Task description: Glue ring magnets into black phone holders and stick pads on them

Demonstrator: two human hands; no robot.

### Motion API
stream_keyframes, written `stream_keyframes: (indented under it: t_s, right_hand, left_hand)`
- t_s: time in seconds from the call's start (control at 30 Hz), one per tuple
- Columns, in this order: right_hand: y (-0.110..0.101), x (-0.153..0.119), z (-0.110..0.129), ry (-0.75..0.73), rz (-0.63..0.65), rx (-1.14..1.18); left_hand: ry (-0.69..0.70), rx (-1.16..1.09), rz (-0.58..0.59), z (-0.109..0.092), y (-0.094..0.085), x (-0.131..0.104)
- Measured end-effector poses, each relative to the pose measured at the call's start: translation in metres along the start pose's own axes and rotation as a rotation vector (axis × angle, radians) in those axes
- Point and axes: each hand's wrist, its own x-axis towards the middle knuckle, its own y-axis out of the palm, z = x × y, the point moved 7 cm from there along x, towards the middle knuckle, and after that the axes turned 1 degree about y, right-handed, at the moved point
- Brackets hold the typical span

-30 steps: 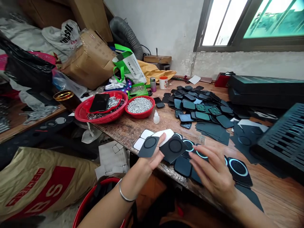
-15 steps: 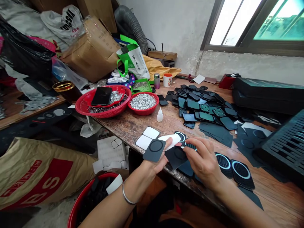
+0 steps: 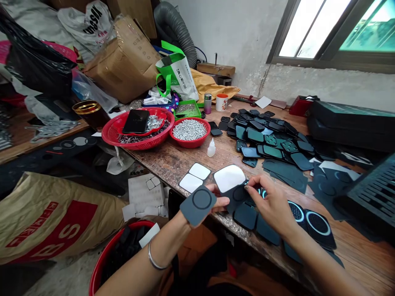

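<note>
My left hand (image 3: 219, 201) is at the table's front edge, holding a dark grey square sheet (image 3: 199, 204) with a ring outline; the sheet covers part of the hand and wrist. My right hand (image 3: 273, 201) pinches the right edge of a second dark sheet (image 3: 235, 196), also ring-marked, near my left fingers. Just beyond it is a white sheet (image 3: 230, 177) with a dark border; whether my left fingers touch it is hidden. To its left lie two white rounded panels (image 3: 196, 176). Under and beside my right hand sit dark square pieces (image 3: 246, 216) and pieces with pale rings (image 3: 319, 223).
A pile of dark square parts (image 3: 265, 135) spreads across the back right, near flat dark sheets (image 3: 285, 174). Red baskets (image 3: 189, 143) of metal parts, a small white bottle (image 3: 211, 149) and a cup (image 3: 221, 102) stand farther back. A red bin (image 3: 101, 250) sits below the table edge.
The white sheet, earlier tilted at my left fingers, now appears flatter and fuller in view. The second dark sheet has moved up, and my right hand now pinches its edge.
</note>
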Motion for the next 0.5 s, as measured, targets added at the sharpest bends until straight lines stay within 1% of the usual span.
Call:
stream_keyframes:
  t_s: [0.1,0.17,0.27,0.33,0.4,0.47,0.5]
  right_hand:
    - [0.001,0.003,-0.007,0.151,-0.004,0.064]
    - [0.004,0.005,-0.012,0.24,0.002,0.151]
    - [0.011,0.009,-0.02,0.313,0.017,0.312]
    - [0.015,0.011,-0.025,0.346,0.037,0.383]
    - [0.018,0.012,-0.028,0.365,0.059,0.397]
    - [0.017,0.012,-0.024,0.331,0.045,0.331]
    - [0.014,0.013,-0.019,0.278,0.017,0.264]
  left_hand:
    - [0.028,0.089,-0.039,0.006,-0.007,0.002]
    - [0.038,0.065,-0.077,0.007,-0.007,0.003]
    - [0.057,-0.016,-0.175,0.001,-0.007,-0.001]
    - [0.084,-0.044,-0.22,-0.004,-0.007,-0.004]
    - [0.107,-0.058,-0.23,-0.008,-0.006,-0.007]
    - [0.127,-0.069,-0.226,-0.009,-0.005,-0.007]
    - [0.141,-0.073,-0.224,-0.009,-0.005,-0.007]
